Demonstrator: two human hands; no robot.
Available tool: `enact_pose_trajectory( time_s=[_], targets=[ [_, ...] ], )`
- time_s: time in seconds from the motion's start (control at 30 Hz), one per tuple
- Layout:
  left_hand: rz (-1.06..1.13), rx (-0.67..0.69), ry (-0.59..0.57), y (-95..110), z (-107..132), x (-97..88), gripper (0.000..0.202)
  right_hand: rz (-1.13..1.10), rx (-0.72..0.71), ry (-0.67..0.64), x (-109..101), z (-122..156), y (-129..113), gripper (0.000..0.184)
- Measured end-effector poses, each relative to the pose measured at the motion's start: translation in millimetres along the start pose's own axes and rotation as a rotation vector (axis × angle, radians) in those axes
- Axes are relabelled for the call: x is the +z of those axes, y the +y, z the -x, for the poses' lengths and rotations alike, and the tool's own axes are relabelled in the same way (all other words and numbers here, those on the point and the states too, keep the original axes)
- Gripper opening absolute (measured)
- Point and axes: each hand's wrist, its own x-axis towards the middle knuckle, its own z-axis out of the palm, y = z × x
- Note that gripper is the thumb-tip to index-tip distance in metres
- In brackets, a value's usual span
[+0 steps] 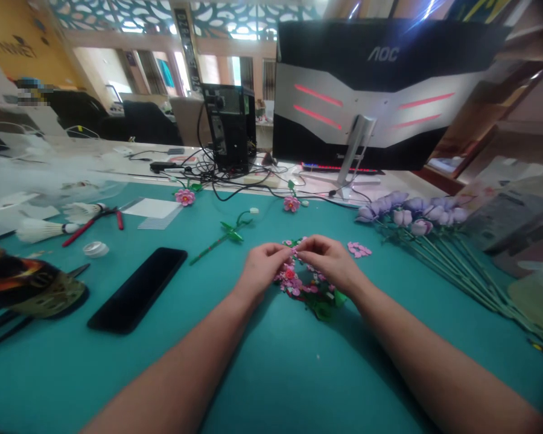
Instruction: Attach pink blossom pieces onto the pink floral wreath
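Observation:
A ring-shaped wreath of small pink flowers [297, 288] lies on the green mat, with a red bloom and green leaves along its near side. My left hand [263, 269] is closed at its far left side, the fingertips pinching among the pink blossoms. Opposite it, my right hand [329, 260] is closed in a pinch over the far rim; what lies between its fingertips is too small and hidden to name. The two sets of fingertips nearly meet. Just right of my right hand lies a loose cluster of pink petals [359, 249].
Left on the green mat [271, 374] lie a phone [139, 290], a dark bottle [31, 280], red-handled pliers [84, 232] and shuttlecocks [45, 230]. A green stem [212, 248] and pink flowers [292, 204] lie beyond my hands. Purple flowers [420, 226] lie right; a monitor [366, 96] stands behind.

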Motion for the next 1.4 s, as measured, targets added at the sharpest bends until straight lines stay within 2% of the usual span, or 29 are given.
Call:
enact_pose_trajectory(
  time_s=[0.5,1.0,1.4],
  targets=[
    [0.121,-0.043,-0.021,2.3,6.6,4.2,0.019,-0.060,-0.012,0.073,9.3,4.7,-3.1,0.026],
    [0.168,-0.064,-0.019,0.8,8.6,7.7,0.019,-0.027,-0.088,0.082,8.7,5.0,2.3,0.018],
    [0.162,-0.054,-0.006,2.7,10.4,8.9,0.014,-0.058,-0.092,0.088,9.7,4.8,4.8,0.016]
  ],
)
